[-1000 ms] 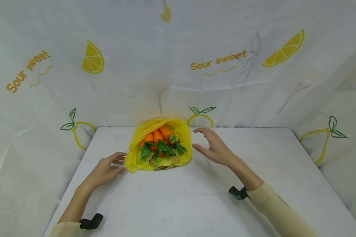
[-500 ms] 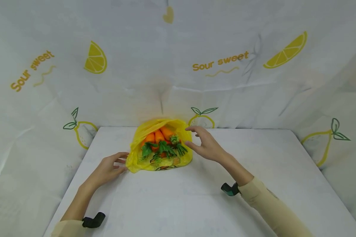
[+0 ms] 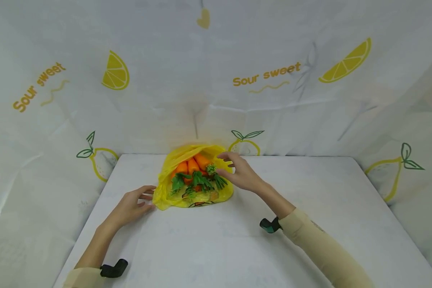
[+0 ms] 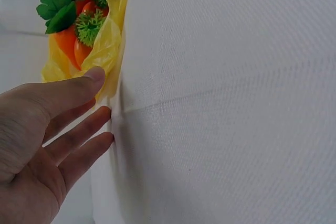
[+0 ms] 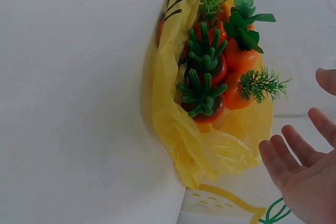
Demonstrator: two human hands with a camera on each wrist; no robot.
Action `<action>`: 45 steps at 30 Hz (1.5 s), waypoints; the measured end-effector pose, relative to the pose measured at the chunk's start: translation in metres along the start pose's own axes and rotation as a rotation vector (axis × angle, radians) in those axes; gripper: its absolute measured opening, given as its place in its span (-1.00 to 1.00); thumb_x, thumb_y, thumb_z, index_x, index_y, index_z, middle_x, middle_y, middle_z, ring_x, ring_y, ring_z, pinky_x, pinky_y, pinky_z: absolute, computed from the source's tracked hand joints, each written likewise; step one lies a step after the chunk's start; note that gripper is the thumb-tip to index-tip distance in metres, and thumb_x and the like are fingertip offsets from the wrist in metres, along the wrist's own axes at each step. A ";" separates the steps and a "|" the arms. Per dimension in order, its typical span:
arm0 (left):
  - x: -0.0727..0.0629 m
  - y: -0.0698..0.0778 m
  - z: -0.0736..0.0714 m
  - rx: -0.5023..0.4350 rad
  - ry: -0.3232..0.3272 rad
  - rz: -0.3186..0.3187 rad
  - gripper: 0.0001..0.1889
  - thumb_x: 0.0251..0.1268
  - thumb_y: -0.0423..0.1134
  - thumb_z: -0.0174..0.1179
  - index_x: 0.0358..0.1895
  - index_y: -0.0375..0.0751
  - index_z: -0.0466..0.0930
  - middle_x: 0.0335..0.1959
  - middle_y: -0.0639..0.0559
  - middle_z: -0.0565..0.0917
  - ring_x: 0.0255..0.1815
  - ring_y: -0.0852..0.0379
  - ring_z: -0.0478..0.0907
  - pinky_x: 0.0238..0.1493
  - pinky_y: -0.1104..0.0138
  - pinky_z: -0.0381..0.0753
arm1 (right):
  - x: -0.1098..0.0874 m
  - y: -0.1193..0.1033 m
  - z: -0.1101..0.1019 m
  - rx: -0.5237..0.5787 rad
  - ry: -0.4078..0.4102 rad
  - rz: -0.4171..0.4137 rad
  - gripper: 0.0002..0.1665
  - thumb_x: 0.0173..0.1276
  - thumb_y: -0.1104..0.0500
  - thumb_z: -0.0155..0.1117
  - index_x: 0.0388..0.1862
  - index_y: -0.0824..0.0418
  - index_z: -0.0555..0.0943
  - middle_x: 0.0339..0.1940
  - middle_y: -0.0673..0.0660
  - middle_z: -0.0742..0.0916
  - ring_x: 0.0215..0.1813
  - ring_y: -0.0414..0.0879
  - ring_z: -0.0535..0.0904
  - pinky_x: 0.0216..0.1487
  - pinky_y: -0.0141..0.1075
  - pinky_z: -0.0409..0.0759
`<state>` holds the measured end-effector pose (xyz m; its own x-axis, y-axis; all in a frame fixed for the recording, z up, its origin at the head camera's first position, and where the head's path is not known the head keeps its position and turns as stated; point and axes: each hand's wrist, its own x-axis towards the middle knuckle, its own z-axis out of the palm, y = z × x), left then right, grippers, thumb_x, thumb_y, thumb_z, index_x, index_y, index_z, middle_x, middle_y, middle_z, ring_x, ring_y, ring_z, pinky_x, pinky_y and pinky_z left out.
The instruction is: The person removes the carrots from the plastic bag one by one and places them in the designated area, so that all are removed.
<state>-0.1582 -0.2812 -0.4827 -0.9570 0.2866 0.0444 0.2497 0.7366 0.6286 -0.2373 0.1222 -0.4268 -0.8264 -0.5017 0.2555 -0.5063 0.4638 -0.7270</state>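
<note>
A yellow plastic bag [image 3: 165, 168] lies on the white table with its mouth facing me. Several orange carrots [image 3: 192, 165] with green tops [image 3: 198, 180] fill it, and their leafy ends point out of the opening. My left hand [image 3: 129, 206] is at the bag's left edge, fingers relaxed; in the left wrist view its thumb lies close to the plastic, and I cannot tell whether it touches. Over the bag's right edge hovers my right hand [image 3: 240, 174], fingers apart, near one carrot top [image 5: 260, 83]. Nothing is held in it.
The white table [image 3: 216, 248] extends in front of the bag and to both sides. A white cloth printed with lemons [image 3: 216, 80] rises behind the table's back edge. Each wrist carries a small black camera mount [image 3: 270, 225].
My right hand has moved left, from beside the bag to over its right edge. The left hand and the bag stay nearly where they were.
</note>
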 end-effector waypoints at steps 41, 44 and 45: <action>0.000 0.004 0.004 0.015 0.014 -0.022 -0.44 0.34 -0.25 0.54 0.37 -0.25 0.63 0.22 -0.25 0.78 0.18 -0.23 0.78 0.15 -0.11 0.80 | 0.052 0.009 0.056 0.058 0.074 0.183 -0.53 0.52 0.16 0.45 0.32 0.30 0.66 0.35 0.30 0.74 0.38 0.28 0.68 0.42 0.11 0.67; 0.001 0.003 0.004 0.020 0.017 -0.020 -0.45 0.34 -0.25 0.54 0.36 -0.24 0.64 0.22 -0.25 0.78 0.17 -0.23 0.78 0.14 -0.11 0.81 | 0.051 0.008 0.058 0.044 0.093 0.190 -0.56 0.49 0.17 0.48 0.27 0.28 0.69 0.33 0.29 0.76 0.37 0.27 0.70 0.40 0.10 0.69; 0.001 0.003 0.004 0.023 0.019 -0.020 -0.45 0.34 -0.25 0.54 0.36 -0.24 0.64 0.22 -0.25 0.78 0.17 -0.23 0.78 0.13 -0.11 0.81 | 0.051 0.008 0.058 0.037 0.101 0.190 -0.56 0.48 0.16 0.50 0.26 0.28 0.70 0.31 0.28 0.77 0.35 0.26 0.70 0.38 0.09 0.69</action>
<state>-0.1578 -0.2760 -0.4836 -0.9644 0.2603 0.0472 0.2339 0.7556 0.6118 -0.2691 0.0575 -0.4566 -0.9277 -0.3308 0.1729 -0.3310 0.5149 -0.7908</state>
